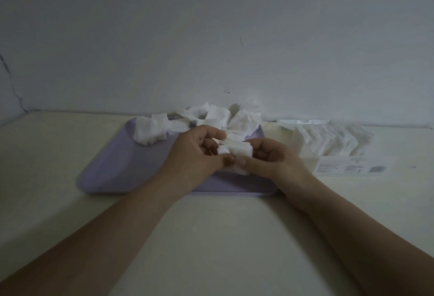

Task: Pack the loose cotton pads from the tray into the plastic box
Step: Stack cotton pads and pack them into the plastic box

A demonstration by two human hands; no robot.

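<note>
Progress: judged partly done. The plastic box (352,169) already holds rows of pads, while a good heap is yet to be moved; roughly midway, though the depth of the box is not visible.
Step in hand: apparently squaring a small stack of pads (236,149) before carrying it to the box.
Left hand (199,152): fingers curled, thumb and fingertips pinching the stack's left end.
Right hand (274,157): fingers curled, thumb and fingertips gripping the stack's right end.
Stack position: held between both hands, above the tray's 3 o'clock part, clear of the box.
Tray (112,166): lavender, shallow. Loose cotton pads (211,117) are heaped from 11 to 1 o'clock along its far rim; the 6 to 9 o'clock part is bare.
Plastic box: clear, at 3 o'clock of the tray, just beside it, with a printed label (352,168) on its near wall.
Box contents: packed pads (333,141) standing on edge in leaning rows.
Left to do: move the held stack and the far heap into the box.
Support: pale table (211,225).
</note>
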